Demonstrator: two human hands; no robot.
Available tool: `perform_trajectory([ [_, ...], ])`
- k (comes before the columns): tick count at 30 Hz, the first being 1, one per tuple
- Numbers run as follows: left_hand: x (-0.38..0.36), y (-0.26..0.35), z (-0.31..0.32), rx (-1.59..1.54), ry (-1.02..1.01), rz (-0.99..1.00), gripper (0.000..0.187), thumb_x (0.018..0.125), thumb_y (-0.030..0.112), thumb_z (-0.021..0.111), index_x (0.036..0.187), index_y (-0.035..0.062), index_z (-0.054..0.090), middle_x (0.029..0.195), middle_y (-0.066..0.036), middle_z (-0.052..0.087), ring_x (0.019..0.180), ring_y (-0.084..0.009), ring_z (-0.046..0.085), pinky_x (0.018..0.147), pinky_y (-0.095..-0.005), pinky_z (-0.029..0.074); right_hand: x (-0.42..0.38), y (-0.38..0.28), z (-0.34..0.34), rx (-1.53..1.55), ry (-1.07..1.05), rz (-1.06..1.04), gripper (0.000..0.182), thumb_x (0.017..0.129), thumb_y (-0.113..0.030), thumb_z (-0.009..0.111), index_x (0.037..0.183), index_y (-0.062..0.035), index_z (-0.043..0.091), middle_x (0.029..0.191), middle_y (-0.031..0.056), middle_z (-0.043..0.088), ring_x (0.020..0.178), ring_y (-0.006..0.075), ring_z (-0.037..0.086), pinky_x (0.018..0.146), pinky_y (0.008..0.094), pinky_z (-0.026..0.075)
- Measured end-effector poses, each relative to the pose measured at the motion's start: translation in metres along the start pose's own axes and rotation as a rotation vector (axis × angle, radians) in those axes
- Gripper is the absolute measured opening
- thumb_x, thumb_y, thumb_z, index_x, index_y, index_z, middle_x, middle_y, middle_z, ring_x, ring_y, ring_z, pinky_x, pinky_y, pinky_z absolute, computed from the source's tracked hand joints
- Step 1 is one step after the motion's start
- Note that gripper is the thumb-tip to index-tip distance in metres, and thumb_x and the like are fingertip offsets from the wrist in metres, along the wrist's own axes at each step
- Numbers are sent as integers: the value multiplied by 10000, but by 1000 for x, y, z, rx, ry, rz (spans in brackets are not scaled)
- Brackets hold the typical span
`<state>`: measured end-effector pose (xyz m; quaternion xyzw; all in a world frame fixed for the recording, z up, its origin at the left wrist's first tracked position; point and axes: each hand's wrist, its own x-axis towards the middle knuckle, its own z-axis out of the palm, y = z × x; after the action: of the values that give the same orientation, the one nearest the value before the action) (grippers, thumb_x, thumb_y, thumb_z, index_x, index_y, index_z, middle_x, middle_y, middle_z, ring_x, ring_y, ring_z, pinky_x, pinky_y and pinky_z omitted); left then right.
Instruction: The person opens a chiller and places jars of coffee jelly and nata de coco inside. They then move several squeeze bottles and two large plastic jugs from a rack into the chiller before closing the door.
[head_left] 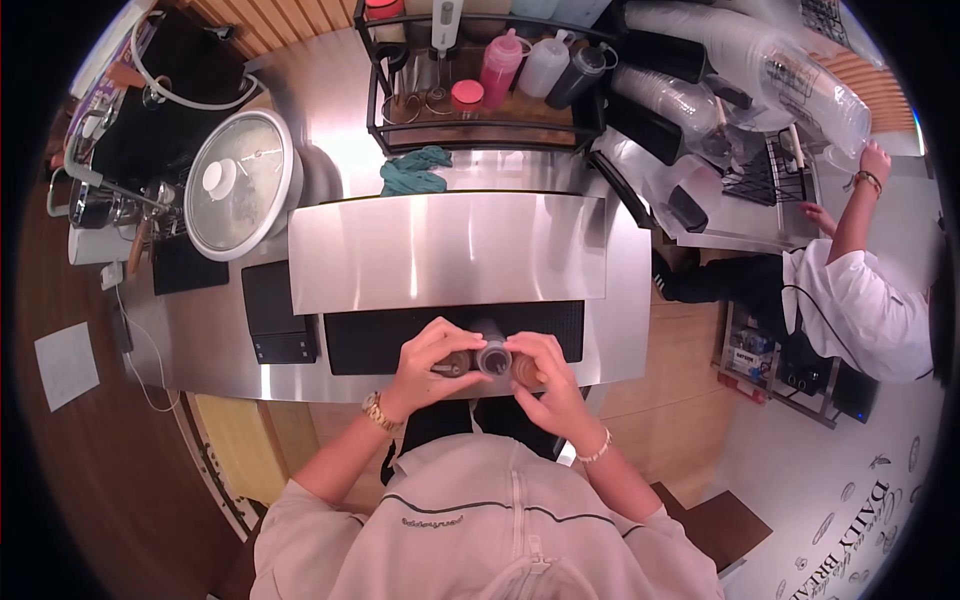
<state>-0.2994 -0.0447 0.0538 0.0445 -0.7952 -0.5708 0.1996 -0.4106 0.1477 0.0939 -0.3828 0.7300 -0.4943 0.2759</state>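
At the counter's front edge, both my hands curve round a cluster of small round containers seen from above. My left hand (432, 368) has its thumb and fingers wrapped about a brownish container (456, 362) on the left. My right hand (552, 388) grips another brownish container (525, 371) on the right. Between them stands a dark grey, open-topped container (492, 359), touched by fingertips of both hands. What the containers hold is too small to make out. Beneath them lies a black ribbed mat (370, 342).
Behind the mat is a raised steel shelf (450, 250). A teal cloth (415, 170) lies before a black rack (480, 135) of squeeze bottles. Leftward sit a lidded pot (240, 185) and a black scale (278, 312). On the right, another person (860, 290) reaches toward stacked plastic cups (800, 80).
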Motion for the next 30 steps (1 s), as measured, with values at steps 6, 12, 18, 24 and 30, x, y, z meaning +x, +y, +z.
perform_trajectory([
  [6,-13,-30,8,-150,31,86,657,651,125,909,1217,39,587,1135,-127,691,1019,-274,659,884,-366,546,3,33,7,87,2,-61,638,683,101,673,1284,-50,520,1279,154,565,1206,355,542,1028,403,448],
  [12,-21,-47,2,-120,-125,-48,686,681,144,897,1266,48,553,1267,-140,628,1128,-290,632,972,-376,517,2,38,8,135,-25,41,732,697,54,767,1367,-62,494,1355,131,563,1234,321,566,1056,412,453],
  [18,-15,-55,-7,-129,-212,-128,668,704,156,882,1286,71,565,1248,-134,627,1114,-300,634,952,-380,518,7,56,11,-92,-29,-127,817,680,54,811,1410,-26,453,1368,165,583,1248,289,586,1102,404,423],
  [24,-12,-51,-15,-73,-257,-176,685,701,156,877,1301,72,556,1268,-126,621,1122,-302,630,958,-377,517,9,46,9,62,23,70,926,661,39,836,1465,-28,381,1402,178,553,1262,304,575,1090,383,434],
  [30,-24,-74,-21,-71,-344,-47,681,687,84,838,1302,46,548,1334,-125,598,1173,-305,612,1016,-392,500,1,47,-3,-30,-82,148,900,714,85,728,1503,-37,311,1458,189,486,1357,318,474,1118,387,395],
])
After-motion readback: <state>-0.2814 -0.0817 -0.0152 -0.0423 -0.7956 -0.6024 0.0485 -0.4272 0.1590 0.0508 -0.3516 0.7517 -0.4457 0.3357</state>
